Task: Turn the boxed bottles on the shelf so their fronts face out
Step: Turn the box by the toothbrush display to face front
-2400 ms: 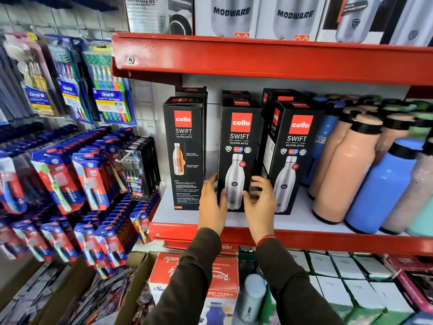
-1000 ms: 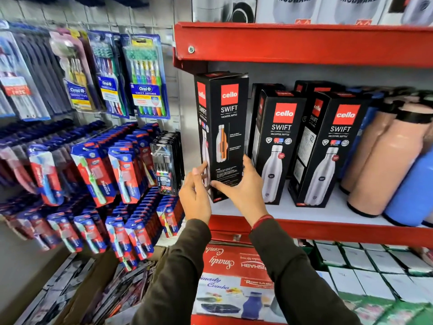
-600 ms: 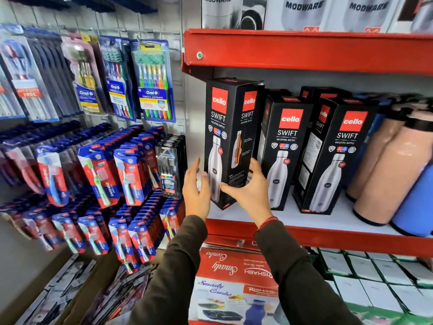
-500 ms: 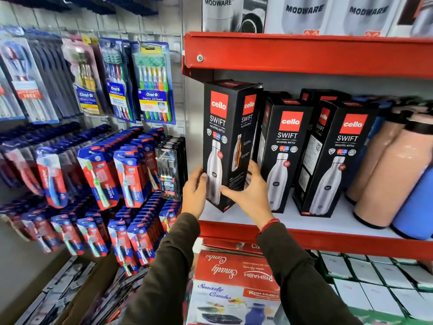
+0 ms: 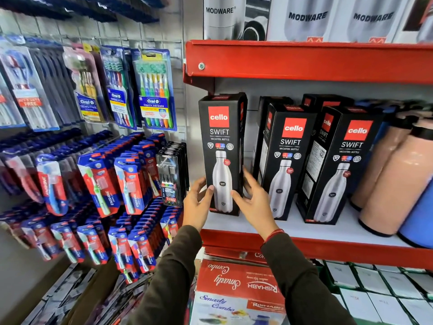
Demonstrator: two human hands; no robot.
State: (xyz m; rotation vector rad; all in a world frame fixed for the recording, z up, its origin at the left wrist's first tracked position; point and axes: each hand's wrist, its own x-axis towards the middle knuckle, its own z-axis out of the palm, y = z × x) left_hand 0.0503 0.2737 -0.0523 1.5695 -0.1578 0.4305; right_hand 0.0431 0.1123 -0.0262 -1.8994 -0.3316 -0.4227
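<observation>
Three black Cello Swift bottle boxes stand in a row on the white shelf [image 5: 302,231]. The leftmost box [image 5: 220,134] is upright with its front panel, logo and steel bottle picture facing out. My left hand [image 5: 198,205] grips its lower left edge with the thumb on the front. My right hand [image 5: 254,205] holds its lower right side, fingers reaching between it and the middle box [image 5: 285,160]. The middle box and the right box [image 5: 339,165] show their fronts, angled slightly left. More black boxes stand behind them, mostly hidden.
Peach bottles [image 5: 398,184] and a blue bottle [image 5: 419,221] crowd the shelf's right end. A red upper shelf [image 5: 304,62] carries Modware boxes [image 5: 307,17]. Toothbrush packs [image 5: 154,90] hang left of the shelf. A red combo box [image 5: 234,285] lies below.
Both hands moved from the middle box to the leftmost one and rotated it. Its side panel faced out before; now its front faces out and it stands upright.
</observation>
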